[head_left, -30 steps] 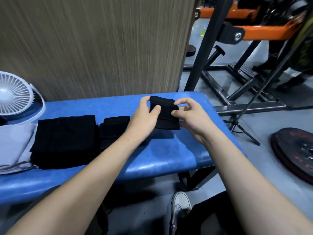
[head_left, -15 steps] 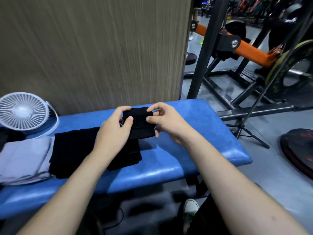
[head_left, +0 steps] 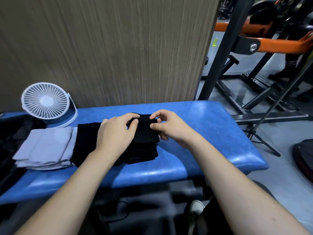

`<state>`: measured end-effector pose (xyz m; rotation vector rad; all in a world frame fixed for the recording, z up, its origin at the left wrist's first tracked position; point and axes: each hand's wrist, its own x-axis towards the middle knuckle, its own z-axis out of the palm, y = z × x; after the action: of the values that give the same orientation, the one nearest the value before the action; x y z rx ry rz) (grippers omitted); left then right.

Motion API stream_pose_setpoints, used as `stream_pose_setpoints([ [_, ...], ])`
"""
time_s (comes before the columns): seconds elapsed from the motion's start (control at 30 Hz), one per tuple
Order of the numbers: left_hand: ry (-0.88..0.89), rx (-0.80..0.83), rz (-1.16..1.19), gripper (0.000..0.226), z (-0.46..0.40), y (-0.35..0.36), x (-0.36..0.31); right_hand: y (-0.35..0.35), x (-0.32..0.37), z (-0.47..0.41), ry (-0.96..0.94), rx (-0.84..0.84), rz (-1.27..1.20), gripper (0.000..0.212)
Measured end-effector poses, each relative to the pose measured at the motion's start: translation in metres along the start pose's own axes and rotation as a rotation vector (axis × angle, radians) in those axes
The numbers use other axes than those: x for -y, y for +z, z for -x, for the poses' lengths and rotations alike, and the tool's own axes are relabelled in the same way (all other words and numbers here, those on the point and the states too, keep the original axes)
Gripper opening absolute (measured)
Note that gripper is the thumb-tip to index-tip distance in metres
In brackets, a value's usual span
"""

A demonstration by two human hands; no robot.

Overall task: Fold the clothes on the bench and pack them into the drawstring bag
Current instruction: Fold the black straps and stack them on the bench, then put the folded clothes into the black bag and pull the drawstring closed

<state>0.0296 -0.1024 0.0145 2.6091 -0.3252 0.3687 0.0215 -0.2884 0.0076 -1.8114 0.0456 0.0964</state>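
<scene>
On the blue padded bench (head_left: 194, 150), near its middle, a small folded black garment (head_left: 146, 131) sits on top of a second folded black piece (head_left: 144, 152), edges roughly aligned. Left hand (head_left: 116, 133) covers the left part of the top piece, thumb and index finger curled and pinching its upper left edge. Right hand (head_left: 171, 127) is at the right edge, thumb and forefinger pinching the fabric at the upper right corner, remaining fingers curled beneath. Both forearms are bare and reach in from the bottom of the frame. Left of this stack, touching it, lies a larger folded black garment (head_left: 86, 141), partly hidden by the left wrist. Further left, just beside that, is a folded pale grey garment (head_left: 44, 148). At the far left edge a dark fabric item (head_left: 10, 138) rests on the bench; cannot tell what it is. A white desk fan (head_left: 45, 100) stands upright at the back of the bench against a wood-grain wall panel (head_left: 110, 48). Black and orange gym equipment frame (head_left: 250, 48) stands on the floor to the right; a white shoe (head_left: 196, 207) shows below the bench.
</scene>
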Motion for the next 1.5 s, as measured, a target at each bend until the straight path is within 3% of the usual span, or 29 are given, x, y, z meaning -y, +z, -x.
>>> stream_pose_setpoints([
  [0.2,0.083,0.061,-0.196,0.03,-0.001,0.007,0.016,0.007,-0.008,-0.007,-0.027,0.03,0.343,0.025],
  [0.43,0.081,0.045,-0.158,0.026,0.0,0.012,0.021,0.006,-0.009,-0.006,-0.083,0.029,0.469,0.025],
  [0.6,0.114,0.025,-0.124,0.024,0.002,0.012,0.019,0.001,-0.011,-0.008,-0.156,-0.06,0.669,0.018],
  [0.73,0.12,0.084,-0.123,0.029,0.006,0.011,0.021,0.001,-0.011,-0.01,-0.128,0.025,0.679,0.01],
  [0.93,0.218,-0.063,-0.074,0.025,0.014,-0.006,0.024,-0.003,0.005,-0.007,-0.159,-0.077,0.733,0.003],
  [1.17,0.136,-0.132,0.003,0.017,0.018,-0.039,0.047,0.02,0.024,-0.007,-0.246,-0.323,0.783,0.011],
  [1.37,0.002,-0.226,0.188,0.015,0.035,-0.071,0.097,0.068,0.037,-0.005,-0.339,-0.321,0.833,0.012],
  [1.5,-0.097,-0.253,0.128,0.014,0.055,-0.092,0.142,0.1,0.048,-0.005,-0.41,-0.282,0.86,0.011],
])
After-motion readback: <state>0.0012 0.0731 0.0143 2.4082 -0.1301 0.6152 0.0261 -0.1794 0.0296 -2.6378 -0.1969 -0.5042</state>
